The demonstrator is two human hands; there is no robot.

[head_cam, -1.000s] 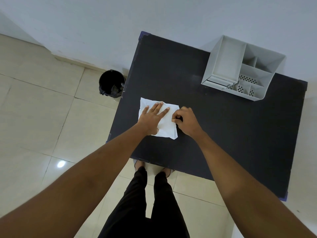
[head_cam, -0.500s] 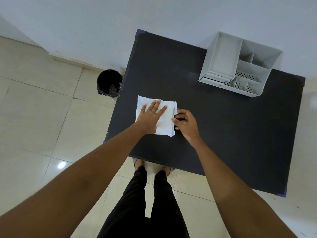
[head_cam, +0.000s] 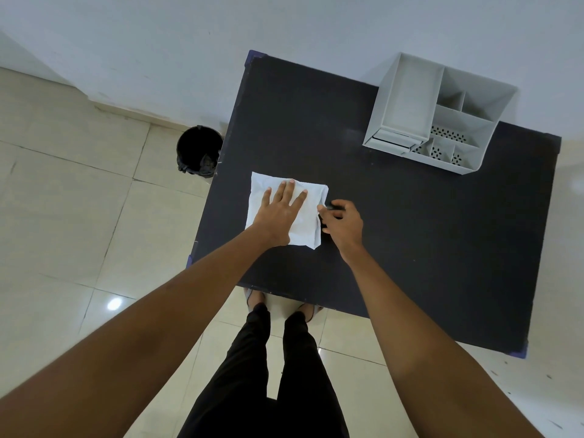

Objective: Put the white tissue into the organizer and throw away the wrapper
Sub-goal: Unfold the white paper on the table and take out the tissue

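Black bin (head_cam: 198, 152) on floor left of dark table (head_cam: 410, 248). Left hand (head_cam: 282, 213) flat, fingers spread, pressing white tissue (head_cam: 308, 216) on table; right hand (head_cam: 341, 223) pinches tissue's right edge. Grey organizer (head_cam: 407, 99) at far right corner, well apart.

A dark table (head_cam: 410, 248) stands on pale floor tiles (head_cam: 63, 216) against a white wall (head_cam: 158, 42).

Our left hand (head_cam: 279, 216) covers the middle of the white tissue (head_cam: 311, 213), hiding that part. Our right hand (head_cam: 343, 221) curls at the tissue's right edge around something small and dark; we cannot tell what it is. Our trouser legs (head_cam: 268, 380) block the floor below.
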